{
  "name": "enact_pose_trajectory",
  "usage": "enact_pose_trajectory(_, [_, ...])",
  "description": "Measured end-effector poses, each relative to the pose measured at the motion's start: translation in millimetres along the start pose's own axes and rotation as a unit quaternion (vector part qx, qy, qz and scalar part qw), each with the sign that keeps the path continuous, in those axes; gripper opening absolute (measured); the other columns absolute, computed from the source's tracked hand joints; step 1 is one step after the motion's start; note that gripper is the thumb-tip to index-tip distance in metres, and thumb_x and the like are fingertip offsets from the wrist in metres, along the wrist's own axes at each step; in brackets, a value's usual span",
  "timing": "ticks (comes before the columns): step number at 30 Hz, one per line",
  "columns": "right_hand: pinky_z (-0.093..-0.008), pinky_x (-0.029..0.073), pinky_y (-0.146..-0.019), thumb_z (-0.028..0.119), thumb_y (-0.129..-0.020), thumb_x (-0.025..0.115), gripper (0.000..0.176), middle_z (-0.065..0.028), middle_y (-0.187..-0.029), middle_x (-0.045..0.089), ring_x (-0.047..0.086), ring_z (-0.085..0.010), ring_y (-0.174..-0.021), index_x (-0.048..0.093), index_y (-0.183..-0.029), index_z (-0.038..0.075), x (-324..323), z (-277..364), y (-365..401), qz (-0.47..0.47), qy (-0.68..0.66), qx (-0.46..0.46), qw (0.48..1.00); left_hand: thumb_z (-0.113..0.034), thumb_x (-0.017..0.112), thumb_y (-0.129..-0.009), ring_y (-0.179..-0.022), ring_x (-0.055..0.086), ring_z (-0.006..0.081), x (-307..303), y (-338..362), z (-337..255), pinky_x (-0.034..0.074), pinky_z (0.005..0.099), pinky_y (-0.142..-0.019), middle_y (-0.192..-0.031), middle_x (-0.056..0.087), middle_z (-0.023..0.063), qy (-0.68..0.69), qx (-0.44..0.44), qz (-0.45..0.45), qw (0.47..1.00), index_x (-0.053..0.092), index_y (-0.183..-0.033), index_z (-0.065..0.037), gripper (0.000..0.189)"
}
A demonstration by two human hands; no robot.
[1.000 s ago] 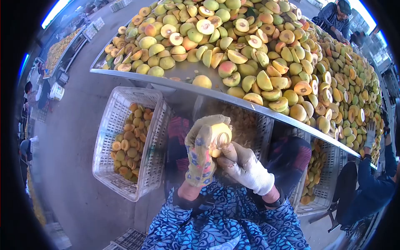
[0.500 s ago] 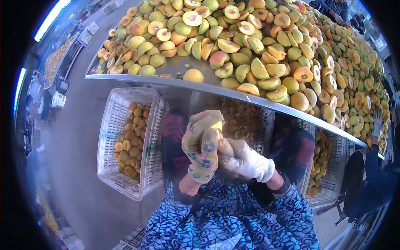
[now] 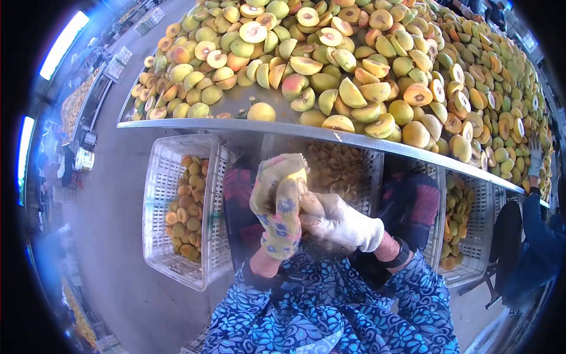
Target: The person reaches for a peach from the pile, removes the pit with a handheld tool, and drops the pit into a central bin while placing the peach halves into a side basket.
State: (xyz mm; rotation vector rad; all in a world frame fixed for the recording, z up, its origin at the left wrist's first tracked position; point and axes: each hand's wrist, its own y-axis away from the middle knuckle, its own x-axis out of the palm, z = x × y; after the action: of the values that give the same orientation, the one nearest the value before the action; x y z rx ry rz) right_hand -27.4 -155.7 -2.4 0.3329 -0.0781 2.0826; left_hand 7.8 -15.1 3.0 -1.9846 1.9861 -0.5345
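My left hand (image 3: 279, 206), in a patterned knit glove, is closed around a yellow peach half (image 3: 298, 177). Only a strip of the fruit shows between thumb and fingers. Pressed close beside it, my right hand (image 3: 345, 223) wears a white glove, with its fingers curled and its tip end at the fruit. Whatever the right hand grips is hidden by its fingers. Both hands are above a crate (image 3: 372, 177) with brownish fruit pieces (image 3: 336, 168), just in front of the metal table edge (image 3: 277, 128).
Halved peaches (image 3: 365, 94) are heaped across the metal table. White crates of fruit stand below, one at left (image 3: 206, 236) and one at right (image 3: 480, 227). A co-worker's gloved hand (image 3: 535, 162) rests on the heap at far right. A white bucket (image 3: 84, 159) stands far left.
The whole view has shifted slightly. My left hand has tilted a little, and more of the peach half shows at its thumb. My right hand stays against it.
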Motion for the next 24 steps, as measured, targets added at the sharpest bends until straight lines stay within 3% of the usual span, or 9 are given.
enact_pose_trajectory(3, [-0.0209, 0.037, -0.047, 0.032, -0.097, 0.057, 0.033, 0.0037, -0.074, 0.054, 0.045, -0.0046, -0.054, 0.057, -0.114, 0.004, -4, 12, -1, 0.026, -0.017, 0.084, 0.996, -0.019, 0.055, -0.095, -0.091, 0.063, 0.0186, -11, -17, 0, 0.050, 0.0298, -0.078, -0.105, 0.066, 0.0117, -0.030, 0.035, 0.052, 0.998, 0.067, -0.104, 0.002, 0.025])
enact_pose_trajectory(5, [-0.0210, 0.035, -0.043, 0.033, -0.097, 0.056, 0.031, 0.0035, -0.071, 0.051, 0.043, -0.0046, -0.049, 0.057, -0.113, 0.006, -6, 12, 0, 0.026, -0.003, 0.076, 0.997, -0.019, 0.057, -0.096, -0.081, 0.064, 0.0157, -14, -24, -2, 0.050, 0.0270, -0.071, -0.093, 0.069, 0.0085, 0.069, -0.189, 0.082, 0.976, 0.069, -0.099, 0.002, 0.024])
enact_pose_trajectory(6, [-0.0206, 0.035, -0.043, 0.031, -0.096, 0.057, 0.030, 0.0035, -0.072, 0.051, 0.043, -0.0042, -0.051, 0.057, -0.112, 0.006, -6, 6, -3, 0.017, 0.009, 0.092, 0.996, -0.020, 0.058, -0.096, -0.074, 0.064, 0.0140, -13, -26, 4, 0.050, 0.0257, -0.066, -0.087, 0.069, 0.0068, 0.103, -0.211, 0.078, 0.969, 0.070, -0.098, 0.002, 0.025])
enact_pose_trajectory(10, [-0.0252, 0.043, -0.052, 0.032, -0.096, 0.058, 0.032, -0.0007, -0.075, 0.056, 0.051, -0.0098, -0.058, 0.057, -0.112, 0.004, -8, -12, -4, 0.017, 0.059, 0.072, 0.996, -0.021, 0.058, -0.096, -0.074, 0.064, 0.0143, -25, -29, 12, 0.051, 0.0257, -0.065, -0.089, 0.069, 0.0079, 0.090, -0.271, 0.147, 0.947, 0.070, -0.099, 0.003, 0.026])
enact_pose_trajectory(12, [-0.0318, 0.049, -0.067, 0.031, -0.095, 0.058, 0.033, -0.0072, -0.082, 0.061, 0.059, -0.0167, -0.074, 0.057, -0.111, 0.001, -5, -19, -8, -0.049, 0.160, -0.082, 0.983, -0.025, 0.059, -0.097, -0.076, 0.065, 0.0152, -25, -30, 12, 0.053, 0.0270, -0.067, -0.090, 0.070, 0.0089, 0.135, -0.296, 0.124, 0.938, 0.069, -0.098, 0.003, 0.030])
enact_pose_trajectory(15, [-0.0353, 0.049, -0.079, 0.029, -0.096, 0.058, 0.032, -0.0117, -0.089, 0.064, 0.060, -0.0204, -0.085, 0.057, -0.109, -0.001, 3, -13, -7, -0.092, 0.186, -0.076, 0.975, -0.029, 0.059, -0.097, -0.078, 0.067, 0.0170, -11, -23, 1, 0.055, 0.0287, -0.070, -0.091, 0.070, 0.0104, 0.147, -0.204, 0.054, 0.966, 0.068, -0.101, 0.003, 0.034])
enact_pose_trajectory(19, [-0.0343, 0.049, -0.076, 0.027, -0.096, 0.059, 0.029, -0.0110, -0.089, 0.063, 0.059, -0.0181, -0.082, 0.058, -0.106, -0.001, 8, -6, -9, -0.096, 0.154, -0.074, 0.981, -0.032, 0.057, -0.097, -0.085, 0.068, 0.0193, -8, -14, 13, 0.056, 0.0309, -0.076, -0.097, 0.069, 0.0128, 0.185, -0.158, 0.007, 0.970, 0.066, -0.106, 0.003, 0.037])
enact_pose_trajectory(21, [-0.0334, 0.049, -0.075, 0.028, -0.097, 0.059, 0.032, -0.0090, -0.089, 0.062, 0.057, -0.0161, -0.081, 0.056, -0.108, -0.001, 11, 3, -8, -0.104, 0.085, 0.028, 0.990, -0.032, 0.057, -0.097, -0.087, 0.068, 0.0205, -4, -11, 13, 0.055, 0.0313, -0.078, -0.101, 0.069, 0.0131, 0.184, -0.166, 0.002, 0.969, 0.065, -0.107, 0.003, 0.037])
enact_pose_trajectory(24, [-0.0295, 0.048, -0.068, 0.029, -0.097, 0.058, 0.032, -0.0056, -0.085, 0.060, 0.055, -0.0114, -0.076, 0.056, -0.111, 0.000, 9, -2, -9, -0.096, 0.055, 0.015, 0.994, -0.031, 0.056, -0.097, -0.087, 0.067, 0.0216, 2, -11, 14, 0.055, 0.0320, -0.078, -0.102, 0.068, 0.0127, 0.144, -0.118, -0.014, 0.982, 0.064, -0.108, 0.003, 0.036])
